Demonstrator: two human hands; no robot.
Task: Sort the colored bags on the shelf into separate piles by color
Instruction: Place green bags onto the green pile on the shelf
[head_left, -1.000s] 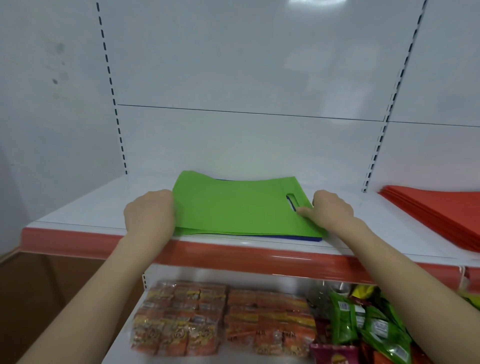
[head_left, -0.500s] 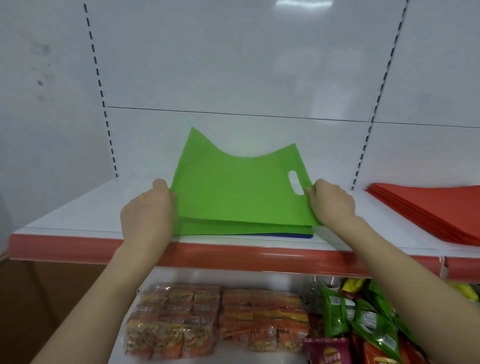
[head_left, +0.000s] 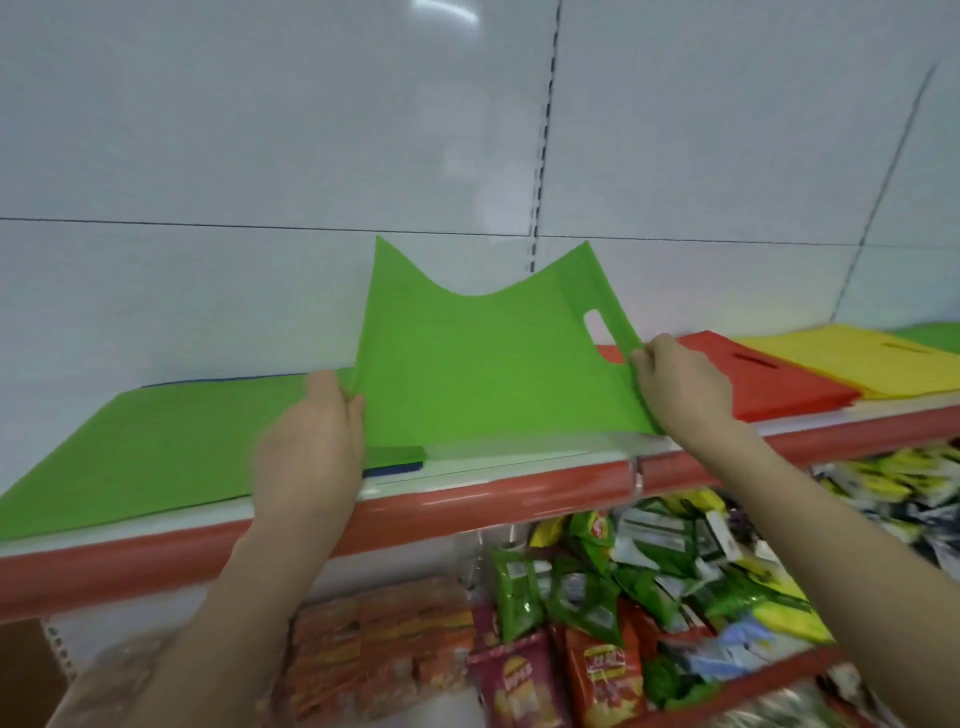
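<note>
A green bag (head_left: 483, 364) with a cut-out handle hangs upright above the shelf (head_left: 519, 457), its top edge sagging in the middle. My left hand (head_left: 314, 441) grips its left edge and my right hand (head_left: 680, 384) pinches its right edge below the handle hole. To the left lies a flat pile of green bags (head_left: 156, 441) with a blue bag (head_left: 392, 470) peeking out underneath. On the right sit a red pile (head_left: 779, 379), a yellow pile (head_left: 872, 358) and a sliver of another green pile (head_left: 935, 332).
The shelf has a red front lip (head_left: 467, 506) and a white back panel (head_left: 311, 156) with slotted uprights. Below, a lower shelf holds packs of orange snacks (head_left: 374, 654) and loose green and red snack bags (head_left: 597, 597).
The green bag has been lifted off the pile and carried to the right in both hands. The view has swung right, bringing the yellow pile and the far green pile into sight.
</note>
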